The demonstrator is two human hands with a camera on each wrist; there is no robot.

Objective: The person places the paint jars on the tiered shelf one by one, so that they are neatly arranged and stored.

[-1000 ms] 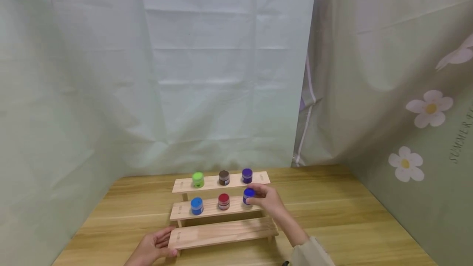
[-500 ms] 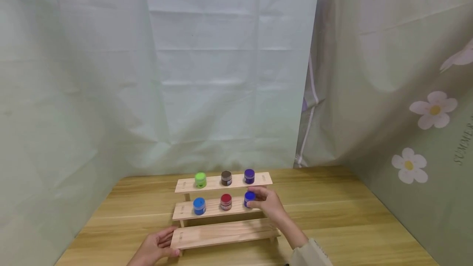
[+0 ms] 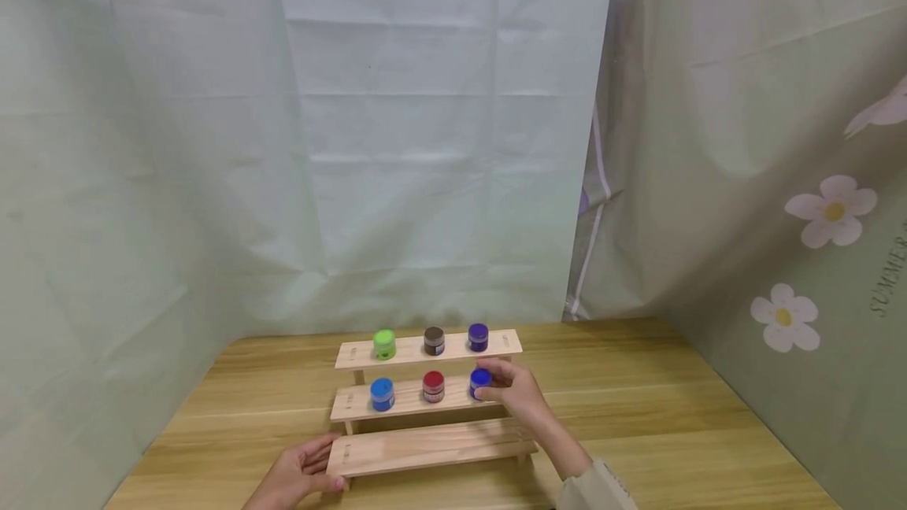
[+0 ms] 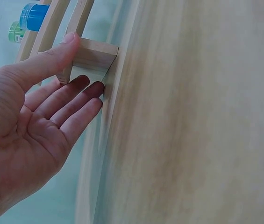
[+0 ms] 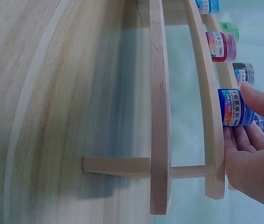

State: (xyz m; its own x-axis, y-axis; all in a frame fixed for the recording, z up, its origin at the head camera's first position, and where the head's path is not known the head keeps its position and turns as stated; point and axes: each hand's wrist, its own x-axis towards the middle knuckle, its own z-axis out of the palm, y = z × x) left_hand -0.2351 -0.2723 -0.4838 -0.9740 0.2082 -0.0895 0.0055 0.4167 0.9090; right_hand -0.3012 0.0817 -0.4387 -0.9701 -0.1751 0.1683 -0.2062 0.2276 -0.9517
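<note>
A three-tier wooden display rack [image 3: 432, 447] stands on the table. My left hand [image 3: 290, 474] holds the left end of its lowest board, thumb in front and fingers behind; the left wrist view shows the thumb [image 4: 68, 42] against the wood. On the middle board's right end is a dark-blue paint jar [image 3: 479, 382], pinched by my right hand [image 3: 520, 396] between thumb and fingers. Sharing that board are a red paint jar [image 3: 434, 387] and a light-blue paint jar [image 3: 383, 394]. Light-green [image 3: 385, 345], brown [image 3: 434, 341] and purple-blue [image 3: 478, 338] jars line the top board.
The wood-grain table [image 3: 638, 392] extends on both sides of the rack. A pale cloth backdrop [image 3: 425, 179] hangs behind it, and a flower-printed cloth [image 3: 786, 318] hangs at the right.
The dark-blue jar has come down slightly onto the middle board and shifted a little in my right hand's pinch. My left hand keeps its place at the rack. The head view has shifted slightly.
</note>
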